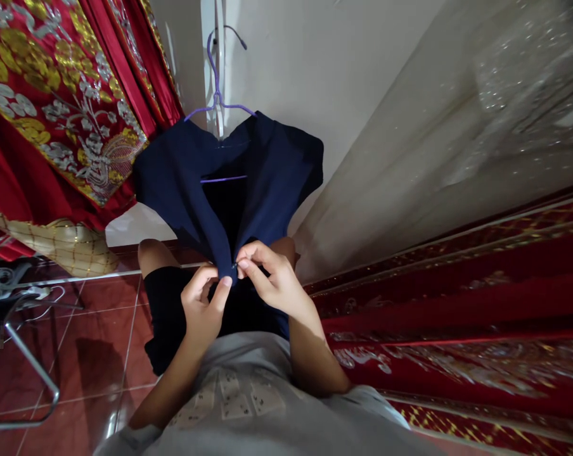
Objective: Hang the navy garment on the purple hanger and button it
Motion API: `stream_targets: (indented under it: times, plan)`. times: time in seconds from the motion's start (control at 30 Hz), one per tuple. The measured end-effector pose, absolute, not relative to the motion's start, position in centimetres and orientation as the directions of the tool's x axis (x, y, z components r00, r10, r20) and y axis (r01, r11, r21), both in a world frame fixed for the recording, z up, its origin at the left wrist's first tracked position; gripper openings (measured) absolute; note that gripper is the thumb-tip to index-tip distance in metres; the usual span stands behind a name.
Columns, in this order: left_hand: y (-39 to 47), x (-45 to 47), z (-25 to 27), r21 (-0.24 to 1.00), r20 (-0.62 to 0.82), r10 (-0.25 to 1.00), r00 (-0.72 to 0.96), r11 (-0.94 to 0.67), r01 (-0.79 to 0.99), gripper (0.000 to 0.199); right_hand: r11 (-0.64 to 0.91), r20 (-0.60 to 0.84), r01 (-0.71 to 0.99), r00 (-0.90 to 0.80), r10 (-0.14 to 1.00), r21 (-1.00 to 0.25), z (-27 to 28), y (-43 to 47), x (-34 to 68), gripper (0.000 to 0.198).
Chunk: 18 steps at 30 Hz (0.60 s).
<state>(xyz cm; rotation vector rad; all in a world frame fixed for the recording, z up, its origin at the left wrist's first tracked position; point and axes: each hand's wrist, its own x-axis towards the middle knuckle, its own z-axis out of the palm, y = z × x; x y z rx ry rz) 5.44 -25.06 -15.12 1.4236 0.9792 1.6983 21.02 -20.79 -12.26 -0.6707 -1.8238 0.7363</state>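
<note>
A dark navy garment [172, 171] with a V-shaped front opening hangs on a purple wire hanger [217, 95]. My left hand [205, 301] pinches the garment's front edge between thumb and fingers, near the bottom of the V. Right beside it, my right hand [267, 272] is closed, thumb against forefinger, on the opposite edge. A tiny dark fastening shows at its fingertips, too small to tell what kind. The lower part of the garment is hidden behind my hands and forearms.
Red cloth with gold and silver embroidery [77, 107] hangs at the left. Embroidered red fabric [457, 310] and clear plastic sheeting [519, 95] fill the right side. A metal-framed chair [34, 367] stands on the red tiled floor [101, 354]. Behind the garment rises a pale wall [305, 57].
</note>
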Motion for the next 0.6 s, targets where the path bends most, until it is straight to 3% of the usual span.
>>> stream_targets:
  times: [0.13, 0.27, 0.47, 0.6]
  plan:
    - [-25.0, 5.2, -15.3, 0.881, 0.472, 0.880, -0.045, -0.473, 0.000, 0.007, 0.676, 0.638, 0.098, -0.257, 0.726, -0.731, -12.8, -20.9, 20.6, 0.006]
    - [-24.8, 5.0, -15.5, 0.871, 0.475, 0.879, 0.026, -0.474, 0.126, 0.012, 0.682, 0.664, 0.190, -0.155, 0.731, -0.706, -12.0, -18.9, 20.4, 0.011]
    - [-24.1, 4.6, -15.4, 0.785, 0.565, 0.818, 0.103, -0.572, 0.236, 0.016, 0.757, 0.829, 0.477, -0.100, 0.551, -0.446, -6.0, -6.6, 21.0, 0.038]
    - [-22.3, 3.9, -15.7, 0.730, 0.598, 0.791, 0.132, -0.605, 0.319, 0.015, 0.710, 0.866, 0.638, -0.131, 0.482, -0.299, -1.7, -0.8, 21.2, 0.030]
